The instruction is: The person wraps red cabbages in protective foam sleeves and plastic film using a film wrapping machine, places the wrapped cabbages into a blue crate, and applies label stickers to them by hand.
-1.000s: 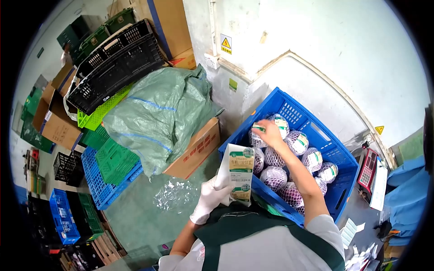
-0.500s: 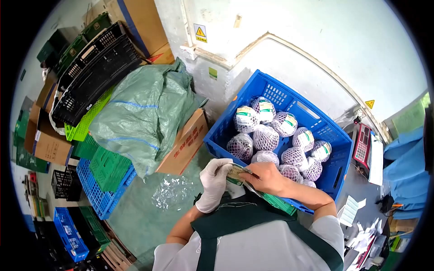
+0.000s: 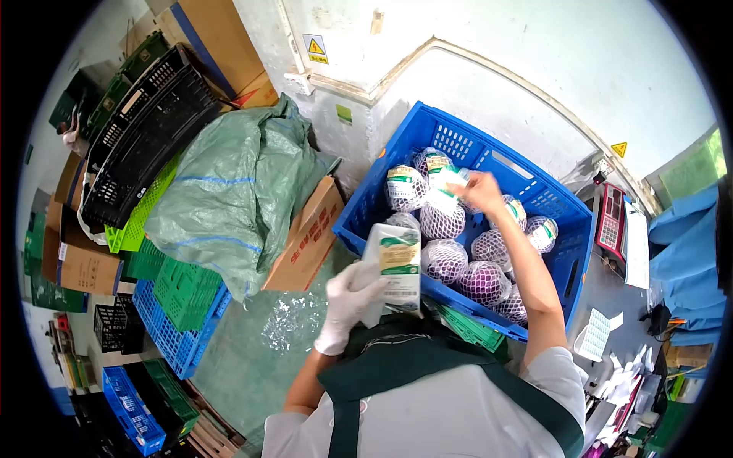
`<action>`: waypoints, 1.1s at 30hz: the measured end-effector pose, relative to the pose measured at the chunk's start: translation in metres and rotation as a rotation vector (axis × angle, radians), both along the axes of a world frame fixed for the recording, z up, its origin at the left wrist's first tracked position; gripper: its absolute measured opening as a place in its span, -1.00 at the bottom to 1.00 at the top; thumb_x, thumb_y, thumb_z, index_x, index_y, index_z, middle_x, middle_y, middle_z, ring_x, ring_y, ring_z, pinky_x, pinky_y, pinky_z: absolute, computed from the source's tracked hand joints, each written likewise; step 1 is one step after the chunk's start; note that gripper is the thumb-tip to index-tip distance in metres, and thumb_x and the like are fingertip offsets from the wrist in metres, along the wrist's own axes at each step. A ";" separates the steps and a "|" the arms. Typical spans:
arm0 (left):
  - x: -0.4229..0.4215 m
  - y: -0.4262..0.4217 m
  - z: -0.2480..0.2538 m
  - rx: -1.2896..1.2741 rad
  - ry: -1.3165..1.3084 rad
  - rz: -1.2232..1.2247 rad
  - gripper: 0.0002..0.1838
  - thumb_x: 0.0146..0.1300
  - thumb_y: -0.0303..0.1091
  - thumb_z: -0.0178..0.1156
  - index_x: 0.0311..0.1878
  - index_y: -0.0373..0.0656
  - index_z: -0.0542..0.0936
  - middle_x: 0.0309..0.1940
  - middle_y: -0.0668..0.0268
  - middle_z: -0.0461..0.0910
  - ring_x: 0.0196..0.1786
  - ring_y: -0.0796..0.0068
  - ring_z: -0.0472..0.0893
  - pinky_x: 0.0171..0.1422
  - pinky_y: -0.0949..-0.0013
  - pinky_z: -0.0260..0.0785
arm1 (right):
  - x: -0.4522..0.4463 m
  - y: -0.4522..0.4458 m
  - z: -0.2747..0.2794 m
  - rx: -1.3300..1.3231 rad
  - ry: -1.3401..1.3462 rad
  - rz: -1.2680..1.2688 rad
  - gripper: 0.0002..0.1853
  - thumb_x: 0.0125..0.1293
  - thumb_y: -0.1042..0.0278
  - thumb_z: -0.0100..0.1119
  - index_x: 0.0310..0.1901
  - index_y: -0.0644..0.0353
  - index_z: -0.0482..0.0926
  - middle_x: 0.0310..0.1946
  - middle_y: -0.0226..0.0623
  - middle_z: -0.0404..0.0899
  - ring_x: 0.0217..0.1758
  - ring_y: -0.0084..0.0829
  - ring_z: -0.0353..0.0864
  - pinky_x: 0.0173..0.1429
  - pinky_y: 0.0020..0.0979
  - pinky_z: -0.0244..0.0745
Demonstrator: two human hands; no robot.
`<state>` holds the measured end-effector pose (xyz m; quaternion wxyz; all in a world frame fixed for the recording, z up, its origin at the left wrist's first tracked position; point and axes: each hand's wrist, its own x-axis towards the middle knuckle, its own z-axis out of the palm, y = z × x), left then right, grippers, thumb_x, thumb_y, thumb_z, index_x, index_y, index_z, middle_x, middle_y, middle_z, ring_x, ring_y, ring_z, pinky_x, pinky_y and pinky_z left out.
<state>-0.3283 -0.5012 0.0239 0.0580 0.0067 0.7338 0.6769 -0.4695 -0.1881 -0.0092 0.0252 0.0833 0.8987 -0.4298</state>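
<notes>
My left hand (image 3: 350,296), in a white glove, is closed around the edge of a stack of printed labels (image 3: 399,261) with green, yellow and white print, in front of my apron. My bare right hand (image 3: 482,194) reaches over the blue crate (image 3: 569,238). Its fingers pinch a green-and-white label (image 3: 446,179) above the balls at the far side; whether that label touches a ball is unclear. Inside the crate lie several round purple heads, like red cabbages (image 3: 482,282), in white mesh nets. Some of them bear similar labels on top.
A green woven sack (image 3: 229,175) and a cardboard box (image 3: 305,238) stand left of the crate. Blue and green plastic pallets (image 3: 183,305) lie farther left. To the right, a red weighing scale (image 3: 611,217) sits on a dark table. Behind the crate is a white wall.
My right hand has left the label stack and moved forward and up over the crate with a label. My left hand has lowered slightly, and the stack now faces upright.
</notes>
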 end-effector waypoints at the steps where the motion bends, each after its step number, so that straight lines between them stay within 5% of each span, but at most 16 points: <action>1: 0.000 -0.006 -0.002 0.118 -0.019 0.025 -0.68 -0.02 -0.50 0.34 -0.14 -0.31 0.57 -0.32 0.33 0.62 -0.29 0.65 0.56 -0.14 0.52 0.44 | 0.002 -0.003 -0.023 0.297 -0.048 0.039 -0.48 -0.07 -0.12 0.36 -0.41 0.29 0.60 -0.56 -0.19 0.59 -0.50 -0.38 0.58 -0.40 -0.36 0.43; 3: 0.002 -0.022 -0.006 0.213 -0.041 0.024 -0.70 -0.01 -0.61 0.29 -0.14 -0.30 0.57 -0.31 0.33 0.62 -0.27 0.65 0.56 -0.12 0.52 0.45 | 0.006 -0.007 -0.050 0.666 -0.245 0.058 -0.27 -0.16 -0.34 0.28 -0.27 0.31 0.61 -0.33 0.01 0.61 -0.18 -0.07 0.61 -0.08 -0.20 0.48; 6: 0.011 -0.024 -0.002 0.139 -0.073 0.058 -0.71 -0.02 -0.60 0.30 -0.16 -0.29 0.58 -0.30 0.33 0.63 -0.27 0.65 0.57 -0.13 0.53 0.45 | 0.011 -0.007 -0.050 0.697 -0.079 -0.094 -0.32 -0.06 -0.15 0.31 -0.05 0.28 0.48 -0.36 -0.08 0.61 -0.29 -0.07 0.62 -0.16 -0.17 0.50; 8: 0.013 -0.022 -0.001 0.101 -0.056 0.047 -0.76 0.00 -0.59 0.30 -0.21 -0.28 0.59 -0.32 0.32 0.64 -0.28 0.64 0.58 -0.14 0.53 0.45 | 0.017 -0.010 -0.046 0.683 0.097 -0.044 -0.33 -0.03 -0.05 0.33 0.04 0.25 0.40 -0.29 0.01 0.57 -0.18 -0.05 0.57 -0.09 -0.13 0.47; 10: 0.012 -0.015 0.006 0.136 0.001 0.001 -0.80 -0.03 -0.56 0.33 -0.28 -0.28 0.60 -0.43 0.37 0.61 -0.36 0.68 0.55 -0.25 0.55 0.42 | 0.021 -0.013 -0.053 0.427 0.353 0.273 -0.26 -0.06 -0.01 0.36 0.04 0.37 0.35 -0.03 0.14 0.43 0.10 -0.06 0.42 0.06 -0.16 0.40; 12: 0.013 -0.010 0.011 0.145 0.001 -0.027 -0.83 -0.01 -0.56 0.31 -0.29 -0.28 0.60 -0.43 0.36 0.61 -0.37 0.68 0.55 -0.28 0.57 0.40 | 0.022 -0.010 -0.113 0.594 0.343 0.430 -0.12 -0.06 -0.10 0.32 0.21 0.34 0.24 0.15 0.12 0.30 0.26 -0.05 0.25 0.27 -0.21 0.23; 16: 0.007 -0.008 0.019 0.057 0.074 -0.112 -0.86 0.04 -0.60 0.27 -0.28 -0.30 0.60 -0.46 0.34 0.61 -0.42 0.66 0.55 -0.32 0.58 0.41 | 0.005 -0.006 -0.110 0.383 0.148 0.361 -0.15 -0.03 -0.12 0.29 0.18 0.34 0.28 0.03 0.13 0.41 0.12 0.00 0.39 0.21 -0.24 0.31; 20: -0.003 -0.005 0.038 0.273 0.049 -0.029 -0.88 0.06 -0.60 0.23 -0.28 -0.31 0.60 -0.47 0.33 0.62 -0.40 0.66 0.56 -0.29 0.57 0.41 | 0.045 -0.041 -0.006 0.034 0.182 0.404 -0.32 -0.07 0.10 0.41 0.05 0.32 0.42 0.00 0.03 0.48 0.03 -0.16 0.52 0.07 -0.29 0.42; 22: -0.008 -0.003 0.043 0.229 -0.041 0.065 -0.88 0.07 -0.59 0.22 -0.28 -0.30 0.60 -0.46 0.37 0.61 -0.39 0.66 0.55 -0.30 0.58 0.40 | 0.078 -0.067 0.045 -0.560 -0.033 0.882 -0.46 -0.03 0.19 0.40 -0.04 0.30 0.50 -0.11 -0.07 0.57 -0.06 -0.28 0.58 0.01 -0.35 0.45; 26: -0.025 0.003 0.050 0.248 0.013 0.166 -0.89 0.11 -0.51 0.21 -0.28 -0.31 0.58 -0.46 0.38 0.59 -0.40 0.69 0.52 -0.28 0.58 0.37 | 0.132 -0.112 0.056 -0.229 0.109 0.758 -0.81 0.10 0.36 0.29 -0.31 0.27 0.59 -0.45 -0.18 0.61 -0.47 -0.46 0.60 -0.38 -0.44 0.45; 28: -0.038 -0.007 0.046 0.012 -0.043 0.103 -0.83 0.12 -0.42 0.21 -0.24 -0.29 0.58 -0.40 0.33 0.60 -0.38 0.62 0.53 -0.27 0.53 0.37 | 0.136 -0.111 0.059 -0.374 0.051 0.688 -0.88 0.15 0.43 0.21 -0.44 0.30 0.54 -0.67 -0.23 0.48 -0.66 -0.46 0.43 -0.53 -0.46 0.31; 30: -0.048 -0.025 0.011 -0.199 -0.034 -0.031 -0.65 0.07 -0.39 0.23 -0.04 -0.25 0.52 -0.11 0.24 0.54 -0.11 0.42 0.54 -0.02 0.44 0.36 | 0.133 -0.110 0.067 -0.445 0.213 0.643 -0.90 0.17 0.44 0.17 -0.42 0.29 0.52 -0.70 -0.26 0.44 -0.68 -0.52 0.39 -0.54 -0.48 0.28; 32: -0.043 -0.025 0.011 -0.197 0.233 -0.086 -0.46 0.06 -0.41 0.22 0.17 -0.18 0.39 0.18 0.19 0.34 0.22 0.28 0.35 0.27 0.34 0.17 | 0.132 -0.104 0.071 -0.405 0.165 0.641 -0.90 0.19 0.44 0.15 -0.40 0.27 0.51 -0.69 -0.27 0.44 -0.66 -0.55 0.40 -0.54 -0.48 0.28; 33: -0.040 -0.028 0.014 0.043 0.166 -0.204 -0.35 0.07 -0.42 0.19 0.28 -0.14 0.26 0.31 0.18 0.18 0.40 0.29 0.10 0.43 0.30 -0.11 | 0.132 -0.103 0.075 -0.392 0.154 0.644 -0.90 0.19 0.44 0.14 -0.41 0.27 0.52 -0.69 -0.25 0.44 -0.66 -0.52 0.40 -0.54 -0.49 0.28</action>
